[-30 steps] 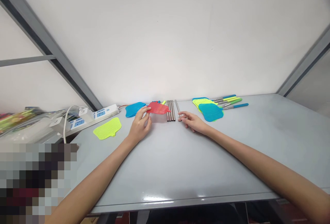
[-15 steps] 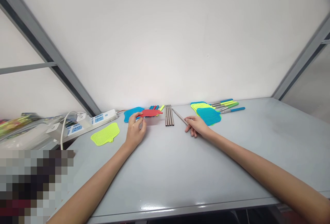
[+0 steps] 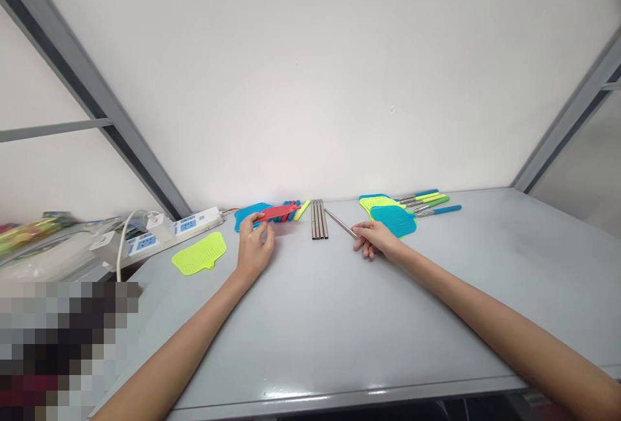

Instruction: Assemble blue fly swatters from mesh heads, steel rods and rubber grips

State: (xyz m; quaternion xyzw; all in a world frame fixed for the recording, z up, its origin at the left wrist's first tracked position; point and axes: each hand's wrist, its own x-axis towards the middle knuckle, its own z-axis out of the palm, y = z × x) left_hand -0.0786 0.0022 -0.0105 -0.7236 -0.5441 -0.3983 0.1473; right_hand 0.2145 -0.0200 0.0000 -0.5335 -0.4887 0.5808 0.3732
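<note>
My left hand (image 3: 255,243) pinches the edge of a red fly swatter head (image 3: 277,213), its narrow neck pointing right. Beneath it lie a blue swatter head (image 3: 243,215) and several blue and red handle grips, partly covered, with a yellow grip (image 3: 301,209) beside them. My right hand (image 3: 373,238) is closed on the near end of a thin metal rod (image 3: 342,223), which slants up and left toward a row of several metal rods (image 3: 319,220). Just behind the right hand are fly swatters with handles, a blue one (image 3: 395,220) on top.
A yellow-green swatter head (image 3: 200,254) lies flat on the grey table (image 3: 310,324), left of my left hand. A white power strip (image 3: 198,219) with plugs and a cable runs along the left edge, near plastic bags (image 3: 43,246). A white wall rises behind.
The red swatter head has tilted, so its perforated face now shows more, and the grips behind it are more visible. My right hand with the rod has shifted slightly right.
</note>
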